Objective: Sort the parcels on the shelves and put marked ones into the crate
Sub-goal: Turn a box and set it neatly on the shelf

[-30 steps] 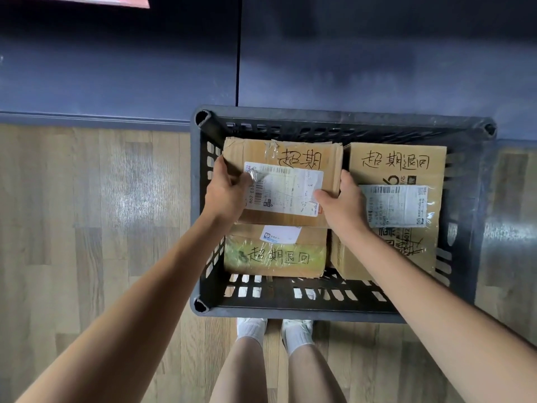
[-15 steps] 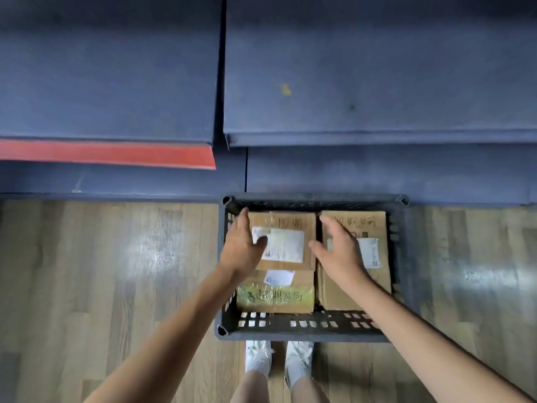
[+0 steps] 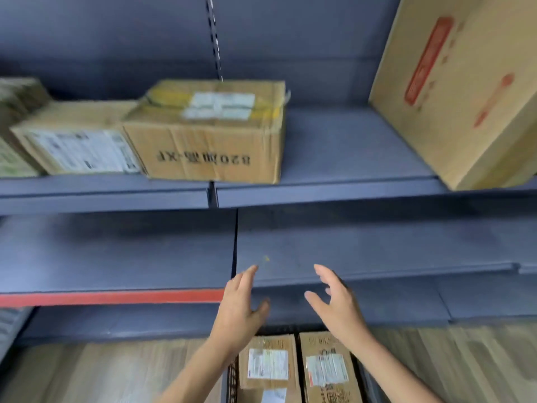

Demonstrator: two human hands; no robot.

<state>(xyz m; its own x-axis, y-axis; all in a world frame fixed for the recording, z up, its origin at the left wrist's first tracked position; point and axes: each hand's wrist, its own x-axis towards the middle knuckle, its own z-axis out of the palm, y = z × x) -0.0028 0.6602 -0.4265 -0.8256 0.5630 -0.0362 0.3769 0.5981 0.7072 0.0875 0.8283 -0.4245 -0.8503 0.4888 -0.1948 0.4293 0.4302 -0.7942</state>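
Two parcels [image 3: 268,363] already lie in the crate [image 3: 231,376] below the empty, spread left hand [image 3: 238,305] and right hand [image 3: 334,301]; above them, shelf boxes [image 3: 209,132] remain unsorted.

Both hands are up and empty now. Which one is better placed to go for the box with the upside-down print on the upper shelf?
Left, probably. The left hand sits more directly below the printed box, which lies up and left of both hands. The right hand would have to cross over. Both hands are open, holding nothing.

Crate [image 3: 232,379] mostly cut off below, shelf parcel labels [image 3: 84,151] blurred unreadable
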